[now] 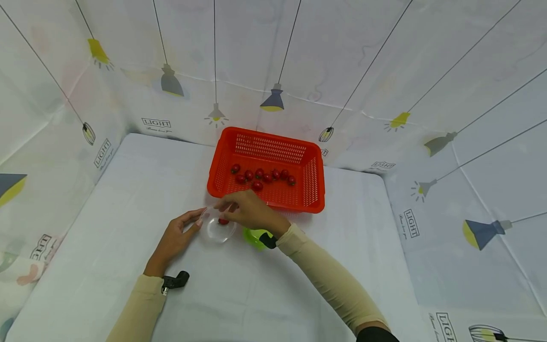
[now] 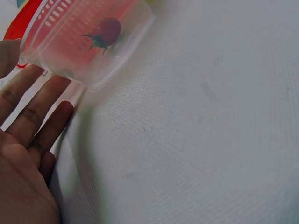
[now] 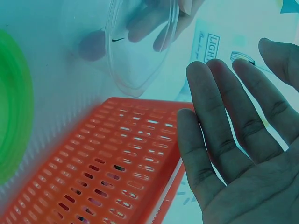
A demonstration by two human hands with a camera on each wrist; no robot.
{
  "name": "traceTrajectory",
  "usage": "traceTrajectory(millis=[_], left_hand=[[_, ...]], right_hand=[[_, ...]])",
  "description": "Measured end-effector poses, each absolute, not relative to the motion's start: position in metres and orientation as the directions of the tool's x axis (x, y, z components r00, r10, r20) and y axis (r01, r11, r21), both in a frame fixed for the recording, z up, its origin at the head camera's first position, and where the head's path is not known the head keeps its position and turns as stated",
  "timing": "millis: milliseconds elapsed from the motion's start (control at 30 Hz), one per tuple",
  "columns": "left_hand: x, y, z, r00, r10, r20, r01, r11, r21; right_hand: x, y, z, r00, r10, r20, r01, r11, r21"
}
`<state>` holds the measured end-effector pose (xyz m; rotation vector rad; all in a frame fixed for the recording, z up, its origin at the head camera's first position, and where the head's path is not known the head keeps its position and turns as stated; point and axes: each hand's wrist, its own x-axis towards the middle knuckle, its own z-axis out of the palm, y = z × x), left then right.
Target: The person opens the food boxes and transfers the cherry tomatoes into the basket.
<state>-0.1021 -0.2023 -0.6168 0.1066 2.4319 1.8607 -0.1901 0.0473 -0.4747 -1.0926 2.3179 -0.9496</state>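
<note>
My left hand point(image 1: 175, 242) pinches the rim of a clear plastic bowl point(image 1: 219, 232), thumb on one side and fingers on the other. The bowl tilts in the left wrist view. One cherry tomato point(image 2: 110, 30) with a green stem lies inside it. Over the bowl's far right side is my right hand point(image 1: 252, 211). In the right wrist view its fingers point(image 3: 210, 107) are extended, with nothing held between them. A red perforated basket point(image 1: 314, 190) stands just beyond both hands, with several cherry tomatoes point(image 1: 257, 185) on its floor.
A green bowl point(image 1: 253, 239) sits right of the clear one, partly hidden under my right wrist. White cloth point(image 1: 239, 304) covers the table. Behind the basket rises a wall sheet point(image 1: 239, 47) printed with lamps.
</note>
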Motion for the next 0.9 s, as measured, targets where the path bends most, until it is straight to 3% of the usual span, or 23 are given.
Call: traceTrajectory(millis=[900], left_hand=[[-0.103,-0.203,-0.619,-0.994,0.104,-0.025,0.004,0.274,0.962]], right_hand=[[-0.180,0.046,-0.486,-0.652,-0.753,-0.084,-0.475,0.493,-0.729]])
